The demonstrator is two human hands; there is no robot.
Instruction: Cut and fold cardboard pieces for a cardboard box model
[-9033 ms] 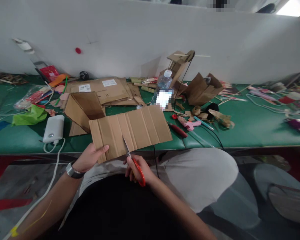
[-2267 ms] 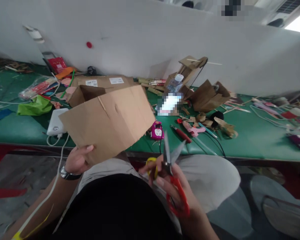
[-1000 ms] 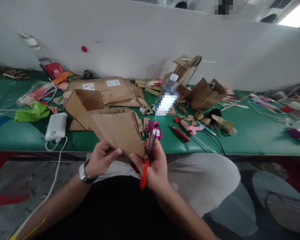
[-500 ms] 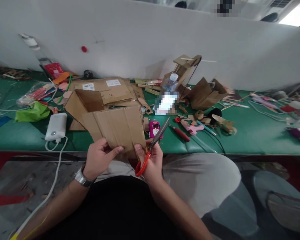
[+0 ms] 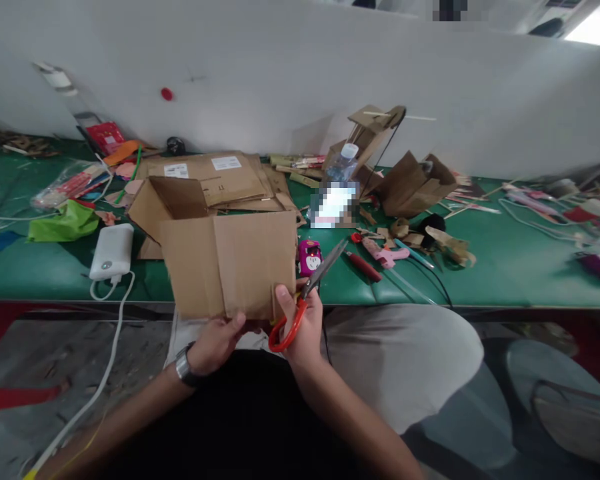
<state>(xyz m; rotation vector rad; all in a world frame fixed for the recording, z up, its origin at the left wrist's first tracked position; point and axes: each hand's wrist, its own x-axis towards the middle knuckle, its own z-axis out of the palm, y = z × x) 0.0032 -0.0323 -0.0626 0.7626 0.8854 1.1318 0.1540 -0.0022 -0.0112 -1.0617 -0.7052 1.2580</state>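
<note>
A brown piece of cardboard (image 5: pixel 230 263), creased down its middle, is held up over my lap at the bench's front edge. My left hand (image 5: pixel 217 343) pinches its lower edge, thumb in front and fingers mostly hidden behind. At the lower right corner, my right hand (image 5: pixel 300 323) has its thumb pressed on the cardboard. The same hand carries a pair of scissors (image 5: pixel 320 272) with red and yellow handles, blades pointing up and right, away from the cardboard. Just beyond the right hand lies a small purple box (image 5: pixel 310 257). An open-topped folded cardboard piece (image 5: pixel 153 207) stands behind the held one.
On the green bench (image 5: pixel 510 267) lie a white power bank (image 5: pixel 111 252) with a cable, a red-handled tool (image 5: pixel 364 267) and a pink glue gun (image 5: pixel 384 253). Behind them stand a plastic bottle (image 5: pixel 344 163), a cardboard box (image 5: pixel 415 183) and flat cardboard (image 5: pixel 230 180).
Earlier the scissors pointed into the cardboard; now they sit aside in my right hand. The cardboard was turned, folded and spread flatter, and my left hand slid to its lower edge.
</note>
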